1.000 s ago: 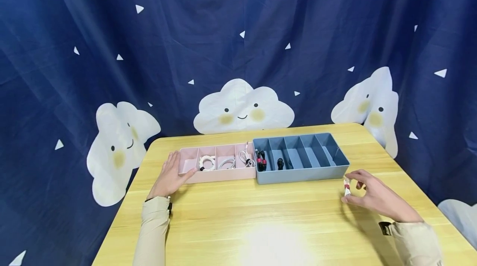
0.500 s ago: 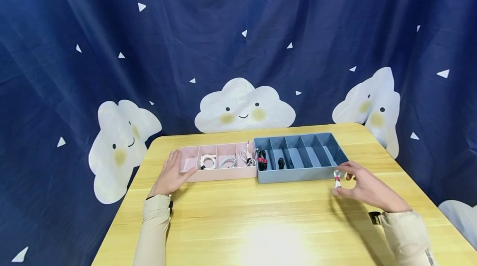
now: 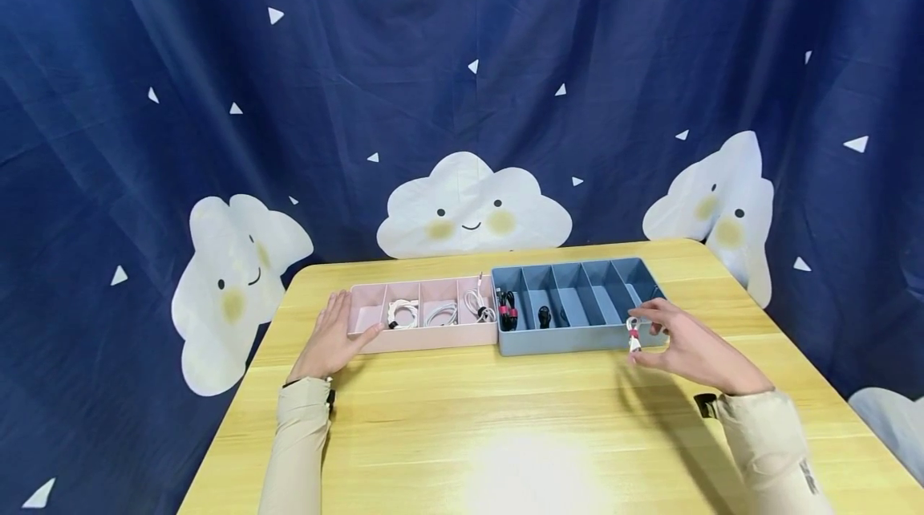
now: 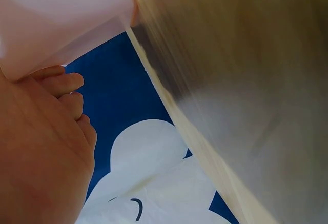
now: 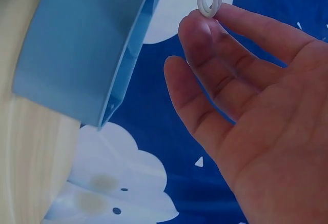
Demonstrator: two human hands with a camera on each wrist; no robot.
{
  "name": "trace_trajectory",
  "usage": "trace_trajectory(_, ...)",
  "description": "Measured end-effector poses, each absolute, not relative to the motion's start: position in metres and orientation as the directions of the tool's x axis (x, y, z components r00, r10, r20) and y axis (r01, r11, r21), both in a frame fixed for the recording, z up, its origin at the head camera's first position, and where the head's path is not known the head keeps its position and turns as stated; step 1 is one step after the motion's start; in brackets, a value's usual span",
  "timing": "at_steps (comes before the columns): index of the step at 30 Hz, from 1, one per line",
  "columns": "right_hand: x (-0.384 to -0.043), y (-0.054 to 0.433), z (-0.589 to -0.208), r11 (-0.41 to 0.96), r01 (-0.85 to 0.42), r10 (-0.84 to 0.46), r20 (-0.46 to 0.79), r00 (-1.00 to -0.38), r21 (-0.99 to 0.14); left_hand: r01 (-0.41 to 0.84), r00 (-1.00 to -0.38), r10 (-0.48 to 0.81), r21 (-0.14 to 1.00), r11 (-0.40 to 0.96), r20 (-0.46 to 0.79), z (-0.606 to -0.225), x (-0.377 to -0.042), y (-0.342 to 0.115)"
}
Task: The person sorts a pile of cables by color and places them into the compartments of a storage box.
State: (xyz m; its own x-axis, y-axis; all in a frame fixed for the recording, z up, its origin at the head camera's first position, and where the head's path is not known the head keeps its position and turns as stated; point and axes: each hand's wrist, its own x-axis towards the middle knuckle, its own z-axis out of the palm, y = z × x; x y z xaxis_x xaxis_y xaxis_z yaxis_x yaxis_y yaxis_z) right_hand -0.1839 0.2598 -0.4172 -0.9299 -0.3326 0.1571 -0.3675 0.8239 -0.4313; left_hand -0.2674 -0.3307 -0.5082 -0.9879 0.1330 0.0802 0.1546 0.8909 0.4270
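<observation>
My right hand [image 3: 689, 350] pinches a small bundled white cable [image 3: 634, 345] with a red tie between thumb and fingertips, just in front of the blue divided box [image 3: 556, 342]. In the right wrist view a loop of the white cable [image 5: 209, 6] shows at the fingertips. At the left end of the pink divided box [image 3: 433, 340], my left hand [image 3: 330, 342] rests with straight fingers along the side and the thumb at the front corner. The left wrist view shows that hand [image 4: 43, 142] against the pink wall [image 4: 56, 19].
Coiled white cables [image 3: 402, 314] lie in several pink compartments. Black cables with red ties [image 3: 508, 314] fill the blue box's leftmost compartment, and a black bundle [image 3: 544, 317] sits beside it. Both boxes stand end to end on a wooden table [image 3: 433, 411], before a blue curtain [image 3: 332, 98].
My right hand has moved left with the white cable, from beyond the blue box's right corner to in front of its right part. The left hand has stayed at the pink box.
</observation>
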Motion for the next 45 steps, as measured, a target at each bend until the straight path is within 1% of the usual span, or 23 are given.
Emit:
trace_trajectory(6, -0.189, 0.25, -0.41, 0.817, -0.396, -0.358, 0.17, -0.918, -0.418, 0.151, -0.988, 0.13, 0.425, 0.892, 0.079, -0.508, -0.267, -0.33)
trace_trajectory(10, -0.193, 0.245, -0.407, 0.821, -0.39, -0.359, 0.155, -0.92, -0.417, 0.148, -0.989, 0.128, 0.431, 0.89, 0.075, -0.507, -0.266, -0.33)
trace_trajectory(14, -0.195, 0.241, -0.403, 0.816, -0.378, -0.355, 0.137, -0.925, -0.438, 0.148, -0.989, 0.127, 0.437, 0.887, 0.076, -0.507, -0.266, -0.33)
trace_trajectory(19, -0.2, 0.233, -0.4, 0.8, -0.393, -0.366, 0.149, -0.918, -0.454, 0.153, -0.988, 0.131, 0.437, 0.886, 0.082, -0.508, -0.265, -0.331)
trace_trajectory(27, -0.209, 0.223, -0.395, 0.779, -0.394, -0.386, 0.122, -0.914, -0.488, 0.153, -0.988, 0.13, 0.427, 0.891, 0.083, -0.507, -0.265, -0.33)
trace_trajectory(37, -0.221, 0.208, -0.39, 0.773, -0.438, -0.427, 0.135, -0.894, -0.459, 0.154, -0.988, 0.131, 0.427, 0.891, 0.084, -0.508, -0.266, -0.33)
trace_trajectory(45, -0.23, 0.195, -0.388, 0.766, -0.443, -0.44, 0.123, -0.89, -0.465, 0.152, -0.988, 0.13, 0.427, 0.891, 0.081, -0.508, -0.267, -0.33)
